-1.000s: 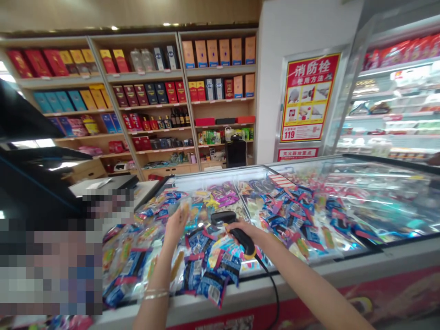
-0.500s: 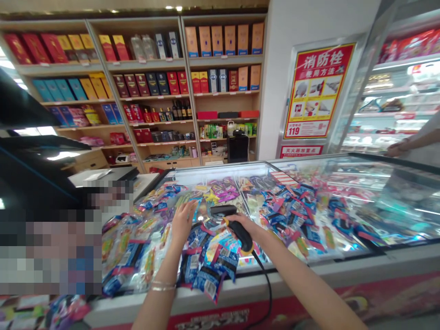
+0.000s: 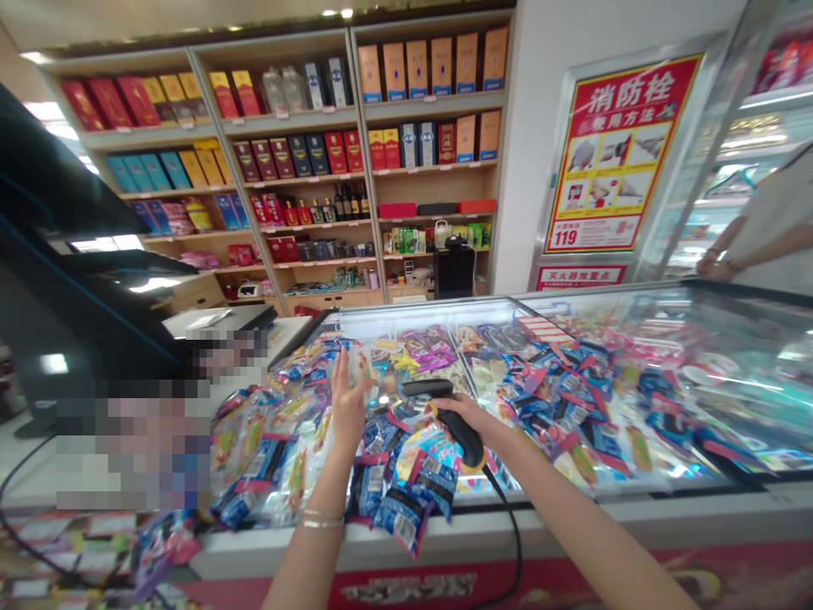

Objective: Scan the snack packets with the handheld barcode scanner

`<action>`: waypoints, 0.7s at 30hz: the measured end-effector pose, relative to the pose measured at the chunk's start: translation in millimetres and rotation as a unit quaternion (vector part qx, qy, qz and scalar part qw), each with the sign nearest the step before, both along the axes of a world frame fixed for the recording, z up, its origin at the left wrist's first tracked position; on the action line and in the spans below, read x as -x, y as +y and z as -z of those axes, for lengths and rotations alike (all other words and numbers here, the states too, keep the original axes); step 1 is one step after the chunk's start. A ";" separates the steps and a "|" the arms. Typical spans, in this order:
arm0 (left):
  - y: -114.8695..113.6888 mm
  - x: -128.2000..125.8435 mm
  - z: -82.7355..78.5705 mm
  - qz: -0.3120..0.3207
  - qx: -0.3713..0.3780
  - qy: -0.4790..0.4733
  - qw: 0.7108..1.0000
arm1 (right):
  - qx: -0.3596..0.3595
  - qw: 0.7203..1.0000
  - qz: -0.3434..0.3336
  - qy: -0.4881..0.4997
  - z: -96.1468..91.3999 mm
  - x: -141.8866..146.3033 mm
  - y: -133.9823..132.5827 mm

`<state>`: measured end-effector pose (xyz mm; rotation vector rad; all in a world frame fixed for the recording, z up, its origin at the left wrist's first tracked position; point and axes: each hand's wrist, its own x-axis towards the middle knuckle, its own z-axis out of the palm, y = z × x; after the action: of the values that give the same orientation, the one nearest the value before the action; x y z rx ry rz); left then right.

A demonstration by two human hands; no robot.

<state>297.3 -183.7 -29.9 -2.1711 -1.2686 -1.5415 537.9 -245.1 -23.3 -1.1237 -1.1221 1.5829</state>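
Head view, as I steer from afar:
1. Left hand (image 3: 348,407): open, fingers spread, raised above the snack packets (image 3: 406,500).
2. Right hand (image 3: 462,417): closed around the corded barcode scanner (image 3: 467,445), just beside the left hand.
3. Packets: heaped over the chest freezer (image 3: 508,529), reaching its front edge.
4. Open room: glass top (image 3: 730,373) to the right, fewer packets showing.
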 end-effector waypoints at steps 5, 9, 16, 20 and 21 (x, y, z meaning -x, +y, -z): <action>10.2 2.0 13.0 0.067 0.106 0.055 0.991 | -0.004 1.000 0.018 0.012 1.9 0.3 0.6; 9.7 -1.7 12.9 0.073 0.119 0.099 0.985 | -0.006 0.998 0.051 0.045 2.0 -1.0 3.5; 8.6 -7.1 11.4 0.094 0.165 0.178 0.966 | -0.008 0.993 0.106 0.046 -1.3 1.3 5.3; 8.5 -8.8 10.0 0.100 0.178 0.189 0.961 | -0.014 0.993 0.116 0.031 -6.1 1.7 1.3; 8.6 -9.2 9.7 0.106 0.180 0.194 0.959 | -0.014 0.993 0.118 0.029 -6.7 1.6 0.8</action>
<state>306.4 -175.1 -39.6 -2.7401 -1.2916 -0.9172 536.3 -244.3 -16.6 -1.1391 -0.9342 1.4031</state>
